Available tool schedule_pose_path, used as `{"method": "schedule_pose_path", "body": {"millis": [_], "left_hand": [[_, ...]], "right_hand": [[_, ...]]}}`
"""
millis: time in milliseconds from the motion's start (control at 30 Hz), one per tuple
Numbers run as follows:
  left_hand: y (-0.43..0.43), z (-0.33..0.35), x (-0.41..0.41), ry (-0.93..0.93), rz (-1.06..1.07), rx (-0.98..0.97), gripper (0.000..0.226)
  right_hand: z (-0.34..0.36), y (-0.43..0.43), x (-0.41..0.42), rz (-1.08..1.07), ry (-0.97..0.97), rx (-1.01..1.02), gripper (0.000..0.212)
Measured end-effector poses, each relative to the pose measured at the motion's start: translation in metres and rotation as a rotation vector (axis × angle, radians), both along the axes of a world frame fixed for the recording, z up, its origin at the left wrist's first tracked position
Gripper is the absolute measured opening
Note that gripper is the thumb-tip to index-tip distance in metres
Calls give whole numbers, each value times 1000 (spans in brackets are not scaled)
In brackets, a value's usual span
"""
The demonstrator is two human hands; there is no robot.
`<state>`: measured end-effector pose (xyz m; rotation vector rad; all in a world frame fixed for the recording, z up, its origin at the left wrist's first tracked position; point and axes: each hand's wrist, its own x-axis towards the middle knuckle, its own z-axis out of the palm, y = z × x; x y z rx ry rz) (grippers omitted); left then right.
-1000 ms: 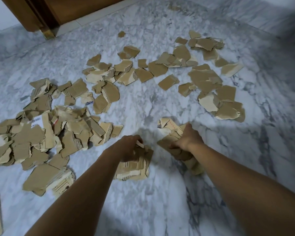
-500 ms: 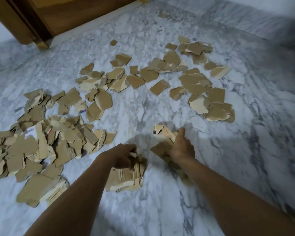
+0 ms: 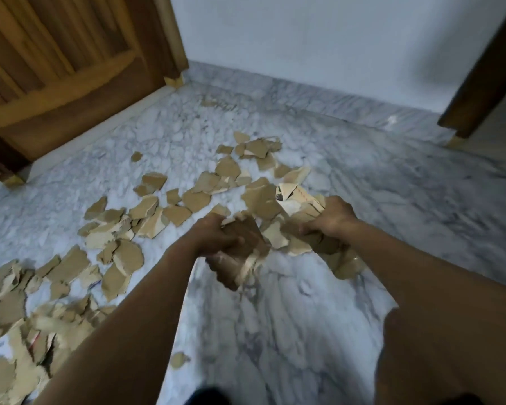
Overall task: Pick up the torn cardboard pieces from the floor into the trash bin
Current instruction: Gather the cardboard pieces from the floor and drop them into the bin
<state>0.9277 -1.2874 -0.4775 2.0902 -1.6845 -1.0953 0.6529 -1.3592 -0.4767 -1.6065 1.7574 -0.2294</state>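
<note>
Left wad [image 3: 240,258] of torn cardboard is gripped in the left hand [image 3: 214,235], fingers curled tight round it. Right wad [image 3: 345,264] is clamped in the right hand [image 3: 330,220], fingers wrapped over its top, with a printed scrap sticking out above. Both wads are held clear of the floor [image 3: 304,317], side by side, near but apart. This is probably so two loads can be carried per trip. Ragged ends hang below each fist, so small bits could be shed in transit. Most pieces [image 3: 187,200] lie on the floor: a spread ahead, a dense heap [image 3: 27,331] at lower left, and one stray [image 3: 178,359] beside the left forearm. Bin is not in view, so its direction can't be told. Open marble is seen to the right and under the arms, and that side is judged the cleaner route. Bounds: door [image 3: 56,68] at far left, wall [image 3: 304,39] ahead, dark frame [image 3: 485,68] at far right. Task is judged early: two handfuls are in hand, bulk not yet collected.
</note>
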Motion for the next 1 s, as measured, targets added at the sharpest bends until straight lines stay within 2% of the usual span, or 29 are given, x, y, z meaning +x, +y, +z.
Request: {"method": "schedule_pose_path", "body": {"millis": [100, 200, 333, 400, 567, 633, 700, 767, 867, 1000], "left_hand": [[-36, 9, -10, -26, -86, -21, 41], [-64, -4, -19, -184, -301, 75, 28], [-110, -50, -35, -347, -523, 134, 37], [-129, -81, -49, -372, -629, 138, 47], [-158, -146, -64, -385, -747, 114, 67], [-163, -160, -61, -379, -756, 104, 79], [-170, -169, -60, -347, -689, 104, 83], [-170, -172, -62, -302, -667, 99, 81], [-171, -166, -65, -230, -650, 81, 63], [-176, -154, -70, -289, -608, 174, 74]], "right_hand": [[7, -21, -20, -68, 0, -10, 59], [3, -31, -24, -82, 10, 78, 53], [-35, -45, -21, -33, 79, 209, 56], [-67, -50, -19, -26, 97, 253, 50], [-132, -62, -7, 31, 194, 282, 46], [-150, -59, -4, 60, 237, 272, 56], [-163, -52, -4, 0, 271, 210, 68], [-173, -43, -2, -60, 251, 152, 62], [-180, -36, -3, -136, 120, 108, 56], [-179, -25, -13, -274, 55, 183, 59]]}}
